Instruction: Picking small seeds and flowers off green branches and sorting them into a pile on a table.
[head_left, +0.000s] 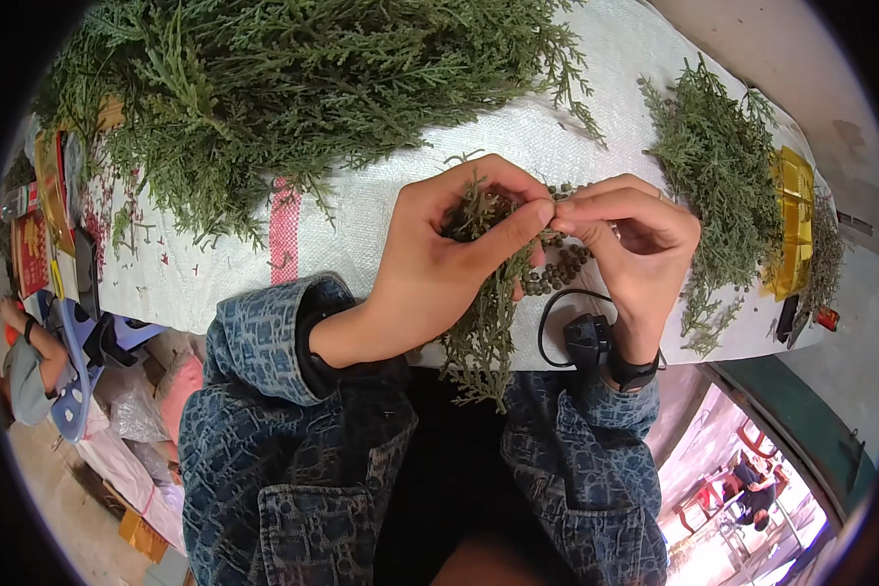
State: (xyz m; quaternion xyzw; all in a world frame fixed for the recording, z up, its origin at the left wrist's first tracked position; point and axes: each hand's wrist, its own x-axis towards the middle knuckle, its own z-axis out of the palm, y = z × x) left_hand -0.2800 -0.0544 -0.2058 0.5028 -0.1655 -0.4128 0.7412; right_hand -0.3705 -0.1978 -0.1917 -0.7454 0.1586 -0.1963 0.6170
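Observation:
My left hand is closed around a green evergreen sprig, whose leafy end hangs down below the palm. Its thumb and forefinger meet the fingertips of my right hand. That hand is pinched too, and whatever sits between its fingertips is too small to make out. Behind and below the fingers, a cluster of small round brown cones lies on the white woven sheet, partly hidden by both hands. By my right wrist rests a black device with a looped cord.
A large heap of evergreen branches covers the far left. Another pile of sprigs lies at right, beside a yellow plastic tray. Boxes crowd the left edge, near another person's arm.

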